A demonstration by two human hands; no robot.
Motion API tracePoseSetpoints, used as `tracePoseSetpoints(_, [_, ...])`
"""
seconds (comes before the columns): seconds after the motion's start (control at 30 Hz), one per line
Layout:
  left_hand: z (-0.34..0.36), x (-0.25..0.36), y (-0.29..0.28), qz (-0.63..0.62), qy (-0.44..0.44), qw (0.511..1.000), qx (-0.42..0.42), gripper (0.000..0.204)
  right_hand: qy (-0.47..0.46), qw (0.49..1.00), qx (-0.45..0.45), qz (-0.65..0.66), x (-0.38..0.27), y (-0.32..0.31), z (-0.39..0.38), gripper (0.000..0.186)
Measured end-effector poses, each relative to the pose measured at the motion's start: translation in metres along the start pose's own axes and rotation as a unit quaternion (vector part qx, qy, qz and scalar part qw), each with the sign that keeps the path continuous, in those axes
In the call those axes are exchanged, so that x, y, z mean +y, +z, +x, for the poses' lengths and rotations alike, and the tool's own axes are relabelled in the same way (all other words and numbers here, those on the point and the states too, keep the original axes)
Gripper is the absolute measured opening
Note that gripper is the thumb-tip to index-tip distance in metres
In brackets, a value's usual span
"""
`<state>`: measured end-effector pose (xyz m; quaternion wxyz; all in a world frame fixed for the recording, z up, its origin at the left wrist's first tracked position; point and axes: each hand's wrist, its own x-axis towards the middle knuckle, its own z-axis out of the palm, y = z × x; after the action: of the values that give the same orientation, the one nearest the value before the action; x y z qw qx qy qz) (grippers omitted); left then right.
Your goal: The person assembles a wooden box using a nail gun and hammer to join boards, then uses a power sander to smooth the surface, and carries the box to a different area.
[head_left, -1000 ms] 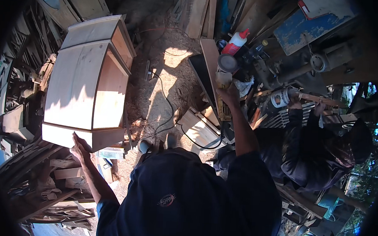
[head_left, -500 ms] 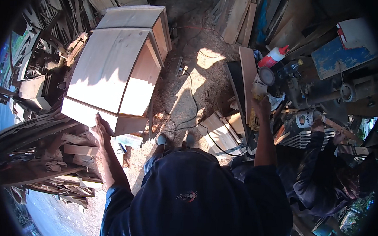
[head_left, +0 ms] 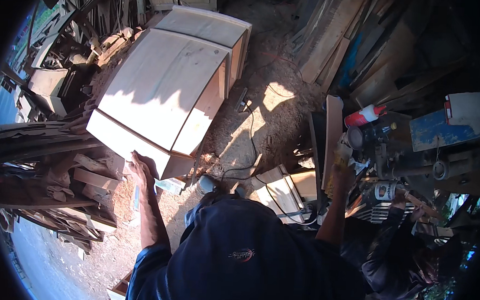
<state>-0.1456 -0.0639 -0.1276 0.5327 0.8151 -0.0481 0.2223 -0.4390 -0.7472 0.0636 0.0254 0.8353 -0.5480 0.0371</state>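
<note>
To the left lies a pale wooden cabinet (head_left: 156, 86) with curved panels, tilted in the view. My left hand (head_left: 140, 171) is at its near edge, fingers stretched out and touching the front panel. On the right, my right hand (head_left: 342, 178) is closed in shade over a yellowish thing (head_left: 342, 155) that I cannot make out. A long brown board (head_left: 332, 122) stands beside that hand. Just past it is a round-topped grey jar (head_left: 354, 137). A red and white bottle (head_left: 364, 116) lies beyond the jar.
A co-worker (head_left: 402, 262) at the right handles a wood piece (head_left: 424, 206) beside a white tub (head_left: 384, 190). A black cable (head_left: 253, 134) crosses the sawdust-covered floor. Scrap wood (head_left: 94, 177) is piled at left; planks (head_left: 333, 35) lean at the back. Light boards (head_left: 281, 193) lie near my feet.
The view has turned, so the cabinet and bench things appear farther right. My left hand stays at the cabinet's edge. My right hand remains near the jar, now in deeper shade.
</note>
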Motion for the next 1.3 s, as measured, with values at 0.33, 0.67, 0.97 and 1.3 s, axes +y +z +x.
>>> tracePoseSetpoints(0.33, [0.034,0.138,0.033,-0.082,-0.197,0.971,0.105,0.041,-0.205,0.957,-0.115,0.172,-0.159,-0.02,-0.018,0.065])
tracePoseSetpoints(0.67, [0.05,0.16,0.043,-0.057,-0.218,0.967,0.122,0.05,-0.388,0.803,-0.376,0.252,-0.321,0.078,0.026,0.06])
tracePoseSetpoints(0.97, [0.059,0.204,0.036,0.026,-0.295,0.945,0.142,0.048,-0.143,0.718,-0.502,0.461,-0.469,0.126,0.207,0.048])
tracePoseSetpoints(1.3, [0.048,0.195,0.039,0.289,-0.461,0.822,0.168,0.055,-0.005,0.571,-0.674,0.469,-0.574,0.286,0.33,0.036])
